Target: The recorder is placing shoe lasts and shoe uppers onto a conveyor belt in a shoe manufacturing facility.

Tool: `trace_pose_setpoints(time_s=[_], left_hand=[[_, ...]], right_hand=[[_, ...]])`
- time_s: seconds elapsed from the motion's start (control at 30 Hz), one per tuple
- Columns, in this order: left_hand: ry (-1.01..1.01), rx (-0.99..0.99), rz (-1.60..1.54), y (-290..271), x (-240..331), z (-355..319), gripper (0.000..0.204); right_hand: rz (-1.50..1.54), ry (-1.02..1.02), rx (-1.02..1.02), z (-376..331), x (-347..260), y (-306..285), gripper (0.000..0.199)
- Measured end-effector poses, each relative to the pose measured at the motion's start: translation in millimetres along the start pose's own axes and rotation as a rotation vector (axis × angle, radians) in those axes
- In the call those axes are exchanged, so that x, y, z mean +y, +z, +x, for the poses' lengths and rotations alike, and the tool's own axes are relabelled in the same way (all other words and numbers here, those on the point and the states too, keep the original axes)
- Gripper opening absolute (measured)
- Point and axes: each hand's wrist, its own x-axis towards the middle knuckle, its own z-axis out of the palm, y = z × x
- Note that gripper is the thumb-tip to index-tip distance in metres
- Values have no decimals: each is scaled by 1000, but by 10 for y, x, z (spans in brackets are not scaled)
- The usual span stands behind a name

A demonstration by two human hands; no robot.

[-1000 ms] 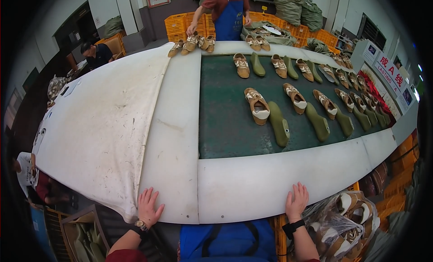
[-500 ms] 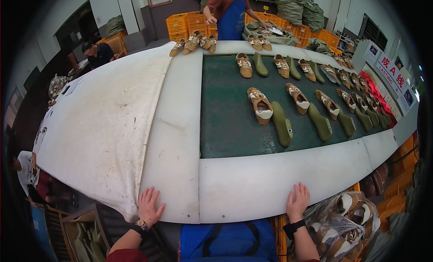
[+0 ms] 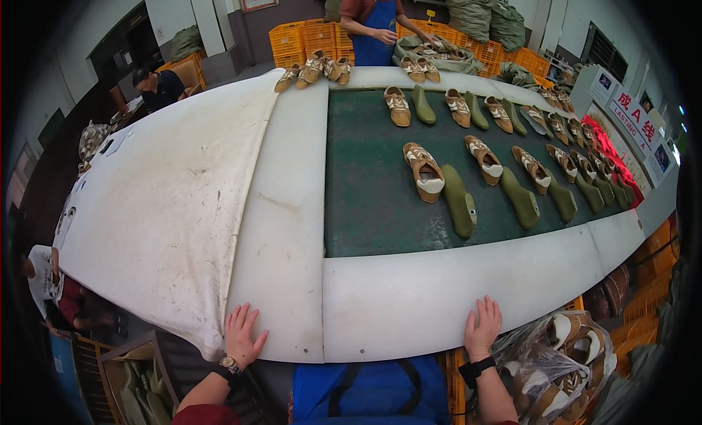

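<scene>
Shoes (image 3: pixel 423 173) and lasts (image 3: pixel 459 204) shifted slightly right, beyond left fingers (image 3: pixel 243 314) and right fingers (image 3: pixel 488 310), spread, empty

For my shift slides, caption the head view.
Left hand and right hand on a white tabletop; beyond, brown shoes and green lasts.

Smooth plastic-looking tabletop (image 3: pixel 409 301) and matt cloth cover (image 3: pixel 157 198)

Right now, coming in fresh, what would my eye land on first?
Probably the brown-and-white shoes beside olive-green foot-shaped forms, lined up on the dark green surface right of centre. Beyond the white table, a worker in a blue apron stands before orange plastic crates. Nearest, the bare left hand and right hand rest open on the table's near edge.
</scene>
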Motion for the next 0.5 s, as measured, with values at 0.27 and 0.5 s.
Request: trace_pose_setpoints(time_s=[0.27,0.5], left_hand=[[9,2,-30,-53,8,22,55],[11,14,-25,-19,-40,14,55]], right_hand=[[39,14,-3,3,-67,-22,34],[26,7,5,-11,-69,-3,34]])
